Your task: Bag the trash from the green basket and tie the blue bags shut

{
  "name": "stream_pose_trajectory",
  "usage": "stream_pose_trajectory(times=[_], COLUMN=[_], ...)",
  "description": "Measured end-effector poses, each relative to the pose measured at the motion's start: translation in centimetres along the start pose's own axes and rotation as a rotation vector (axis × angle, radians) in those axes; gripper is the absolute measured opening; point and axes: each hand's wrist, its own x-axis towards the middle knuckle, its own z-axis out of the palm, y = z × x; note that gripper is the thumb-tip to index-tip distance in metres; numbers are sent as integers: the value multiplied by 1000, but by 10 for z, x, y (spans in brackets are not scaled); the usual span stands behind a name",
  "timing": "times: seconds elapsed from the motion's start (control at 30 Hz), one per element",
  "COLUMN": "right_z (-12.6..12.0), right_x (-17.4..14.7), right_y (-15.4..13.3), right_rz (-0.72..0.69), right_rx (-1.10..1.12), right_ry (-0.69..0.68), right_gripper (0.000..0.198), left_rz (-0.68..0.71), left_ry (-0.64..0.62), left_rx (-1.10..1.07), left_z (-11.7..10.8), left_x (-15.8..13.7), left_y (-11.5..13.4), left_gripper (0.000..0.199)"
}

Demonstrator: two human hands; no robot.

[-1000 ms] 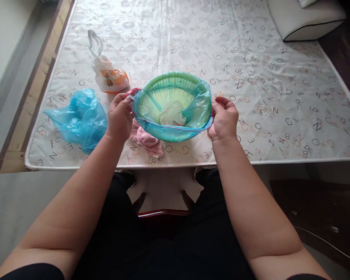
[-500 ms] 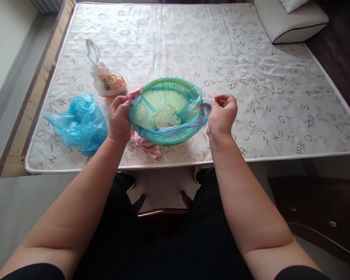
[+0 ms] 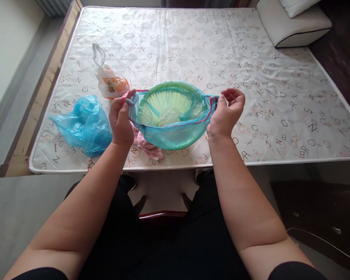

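A thin blue drawstring trash bag with a red string along its mouth lines a green plastic basket with slotted sides. Inside the lined basket lies a crumpled pale plastic bag. My left hand is closed on the left edge of the trash bag, red string at its fingers. On the other side my right hand pinches the bag's right edge. The bag's mouth is stretched wide between both hands. A pink cloth lies partly under the basket.
On the letter-printed mattress, a crumpled blue plastic bag lies left of my left hand. Behind it stands a tied white bag with orange print. A cream block-shaped cushion sits at the far right corner.
Both hands have moved slightly apart, pulling the trash bag's mouth away from the basket rim on both sides. More of the red string shows at the left hand.
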Motion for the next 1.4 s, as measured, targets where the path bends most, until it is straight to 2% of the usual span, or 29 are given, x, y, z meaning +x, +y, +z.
stream_pose_trajectory(times=[0.2,0.37,0.47,0.57,0.67,0.73,0.83,0.9,0.93,1.07,1.17,1.3,1.4], right_z=[-15,-33,-34,-34,-37,-38,-40,-40,-41,-46,-54,-64,-69], right_x=[6,9,9,10,15,20,24,26,26,29,33,37,40], right_y=[-35,-67,-73,-75,-78,-77,-71,-67,-65,-66,-72,-82,-87], right_rz=[-66,89,145,122,93,116,161,162,163,222,256,251,250], right_rx=[-232,-454,-487,-493,-459,-421,-389,-374,-351,-90,172,440,480], right_ry=[-226,-513,-607,-587,-546,-586,-659,-647,-632,-629,-648,-503,-360], right_gripper=[46,32,31,28,32,35,23,10,12,39,36,25,22], left_rz=[110,148,140,171,191,202,235,247,244,178,115,88,113], left_ry=[-13,-11,-68,-96,-60,-41,-75,-97,-94,-20,32,114,149], left_rx=[100,220,252,241,235,216,147,110,98,75,27,-95,-100], left_z=[-8,-5,-2,2,7,10,12,11,11,12,12,9,9], left_x=[10,15,18,22,24,25,26,26,26,25,26,31,31], left_y=[1,16,30,41,47,50,53,56,57,62,67,75,82], left_gripper=[23,28,30,27,18,12,3,6,7,10,12,9,10])
